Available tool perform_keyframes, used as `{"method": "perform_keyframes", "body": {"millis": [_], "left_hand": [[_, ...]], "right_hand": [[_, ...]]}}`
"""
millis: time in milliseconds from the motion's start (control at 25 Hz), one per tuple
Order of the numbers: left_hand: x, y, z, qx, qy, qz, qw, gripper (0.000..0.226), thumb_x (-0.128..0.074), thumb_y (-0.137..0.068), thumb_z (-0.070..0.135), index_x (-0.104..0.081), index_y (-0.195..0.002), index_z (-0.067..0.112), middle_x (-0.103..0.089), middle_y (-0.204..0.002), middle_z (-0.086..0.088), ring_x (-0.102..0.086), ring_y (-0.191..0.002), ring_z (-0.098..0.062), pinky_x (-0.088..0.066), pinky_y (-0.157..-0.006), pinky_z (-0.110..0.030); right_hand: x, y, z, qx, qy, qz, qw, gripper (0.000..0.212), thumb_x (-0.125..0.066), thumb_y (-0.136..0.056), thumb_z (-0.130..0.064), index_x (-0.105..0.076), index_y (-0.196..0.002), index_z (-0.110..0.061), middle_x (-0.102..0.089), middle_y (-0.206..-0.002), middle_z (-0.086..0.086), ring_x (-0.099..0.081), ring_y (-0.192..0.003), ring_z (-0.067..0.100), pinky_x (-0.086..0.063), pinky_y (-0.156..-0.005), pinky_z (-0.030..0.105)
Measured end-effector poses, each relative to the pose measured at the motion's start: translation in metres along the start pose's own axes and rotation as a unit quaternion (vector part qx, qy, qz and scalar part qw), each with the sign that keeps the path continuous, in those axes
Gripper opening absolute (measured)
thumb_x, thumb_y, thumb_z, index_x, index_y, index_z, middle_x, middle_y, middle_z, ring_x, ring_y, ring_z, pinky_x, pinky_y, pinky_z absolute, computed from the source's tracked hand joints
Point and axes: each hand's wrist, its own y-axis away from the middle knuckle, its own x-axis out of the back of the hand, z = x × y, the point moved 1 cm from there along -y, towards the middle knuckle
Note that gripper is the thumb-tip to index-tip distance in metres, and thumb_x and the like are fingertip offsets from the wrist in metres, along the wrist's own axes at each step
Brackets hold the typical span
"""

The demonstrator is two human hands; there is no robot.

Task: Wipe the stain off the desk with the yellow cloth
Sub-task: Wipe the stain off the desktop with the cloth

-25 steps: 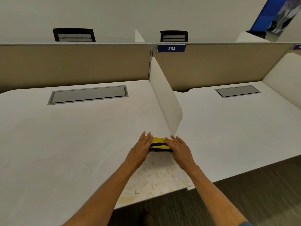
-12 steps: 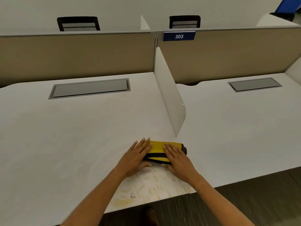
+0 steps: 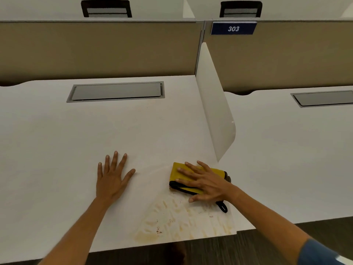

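Observation:
A folded yellow cloth (image 3: 176,174) with black trim lies on the white desk (image 3: 76,140), just beyond a yellowish-brown smeared stain (image 3: 181,220) near the desk's front edge. My right hand (image 3: 205,183) presses flat on the cloth, fingers spread, covering most of it. A black loop of the cloth sticks out below my wrist. My left hand (image 3: 112,176) rests flat on the bare desk to the left of the stain, fingers apart, holding nothing.
A white divider panel (image 3: 215,108) stands just right of the cloth, separating this desk from the neighbouring one. A grey cable hatch (image 3: 116,91) sits at the back. Tan partitions, a "303" sign (image 3: 233,28) and two chair backs lie beyond.
My left hand has come off the cloth and moved left onto the bare desk. My right hand stays on the cloth. The view has come closer to the desk.

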Motion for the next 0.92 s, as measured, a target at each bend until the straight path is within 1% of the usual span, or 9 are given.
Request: {"method": "perform_keyframes", "body": {"millis": [120, 240, 320, 400, 520, 640, 680, 760, 920], "left_hand": [[-0.01, 0.002, 0.0, 0.008, 0.0, 0.017, 1.0, 0.078, -0.011, -0.092, 0.078, 0.0, -0.16, 0.043, 0.002, -0.172, 0.005, 0.003, -0.159, -0.024, 0.002, -0.127, -0.049], [-0.014, 0.0, -0.002, 0.01, 0.002, 0.036, 0.999, 0.073, -0.016, -0.095, 0.076, -0.005, -0.16, 0.045, -0.005, -0.172, 0.006, -0.002, -0.159, -0.023, -0.002, -0.127, -0.049], [-0.016, -0.001, -0.004, 0.008, 0.007, 0.046, 0.999, 0.072, -0.017, -0.096, 0.075, -0.007, -0.16, 0.045, -0.007, -0.172, 0.006, -0.003, -0.159, -0.023, -0.003, -0.127, -0.049], [-0.016, -0.002, -0.005, 0.006, 0.007, 0.049, 0.999, 0.071, -0.018, -0.096, 0.074, -0.008, -0.16, 0.045, -0.008, -0.172, 0.006, -0.003, -0.159, -0.023, -0.004, -0.127, -0.049], [-0.017, -0.001, -0.004, 0.005, 0.01, 0.047, 0.999, 0.071, -0.019, -0.096, 0.074, -0.008, -0.16, 0.045, -0.008, -0.172, 0.005, -0.002, -0.159, -0.022, -0.003, -0.127, -0.049], [-0.016, 0.0, -0.004, 0.007, 0.014, 0.043, 0.999, 0.071, -0.019, -0.096, 0.075, -0.008, -0.16, 0.045, -0.007, -0.172, 0.005, -0.001, -0.159, -0.022, -0.002, -0.127, -0.05], [-0.015, 0.0, -0.004, 0.007, 0.014, 0.042, 0.999, 0.071, -0.019, -0.096, 0.075, -0.009, -0.16, 0.045, -0.007, -0.172, 0.005, -0.001, -0.159, -0.022, -0.002, -0.127, -0.05], [-0.014, 0.001, -0.002, 0.008, 0.016, 0.039, 0.999, 0.072, -0.018, -0.096, 0.075, -0.009, -0.16, 0.044, -0.007, -0.172, 0.004, -0.001, -0.159, -0.023, -0.002, -0.127, -0.05], [-0.011, 0.003, 0.001, 0.005, 0.014, 0.037, 0.999, 0.074, -0.016, -0.095, 0.075, -0.011, -0.161, 0.041, -0.007, -0.172, 0.003, -0.001, -0.159, -0.025, 0.0, -0.127, -0.05]], "right_hand": [[-0.006, -0.002, 0.005, 0.009, -0.008, 0.019, 1.0, 0.067, -0.036, -0.1, -0.063, -0.007, -0.157, -0.042, 0.004, -0.169, -0.008, 0.01, -0.155, 0.022, -0.008, -0.123, 0.049], [-0.007, -0.001, 0.014, 0.017, -0.033, 0.038, 0.999, 0.059, -0.039, -0.104, -0.053, -0.018, -0.157, -0.04, -0.005, -0.169, -0.009, 0.003, -0.155, 0.022, -0.018, -0.123, 0.044], [-0.009, 0.001, 0.019, 0.022, -0.048, 0.048, 0.997, 0.056, -0.045, -0.104, -0.046, -0.025, -0.156, -0.037, -0.014, -0.168, -0.007, -0.007, -0.155, 0.025, -0.022, -0.122, 0.042], [-0.012, 0.005, 0.02, 0.007, -0.063, 0.06, 0.996, 0.055, -0.048, -0.103, -0.039, -0.03, -0.155, -0.035, -0.021, -0.166, -0.006, -0.02, -0.151, 0.028, -0.028, -0.119, 0.042], [-0.014, 0.014, 0.013, -0.045, -0.076, 0.066, 0.994, 0.053, -0.04, -0.103, -0.039, -0.031, -0.155, -0.033, -0.025, -0.165, -0.006, -0.032, -0.144, 0.031, -0.037, -0.111, 0.043], [-0.021, 0.033, -0.002, -0.107, -0.097, 0.091, 0.985, 0.053, -0.036, -0.104, -0.044, -0.03, -0.155, -0.033, -0.026, -0.164, -0.007, -0.037, -0.14, 0.031, -0.043, -0.103, 0.044], [-0.025, 0.041, -0.01, -0.133, -0.101, 0.105, 0.98, 0.053, -0.036, -0.104, -0.045, -0.029, -0.155, -0.034, -0.025, -0.164, -0.008, -0.037, -0.141, 0.029, -0.043, -0.102, 0.043], [-0.035, 0.057, -0.026, -0.19, -0.109, 0.13, 0.967, 0.054, -0.035, -0.104, -0.049, -0.027, -0.156, -0.036, -0.022, -0.165, -0.011, -0.033, -0.144, 0.026, -0.042, -0.105, 0.041], [-0.051, 0.077, -0.066, -0.295, -0.141, 0.142, 0.934, 0.056, -0.034, -0.103, -0.052, -0.023, -0.156, -0.039, -0.019, -0.165, -0.015, -0.027, -0.149, 0.024, -0.041, -0.108, 0.045]]}}
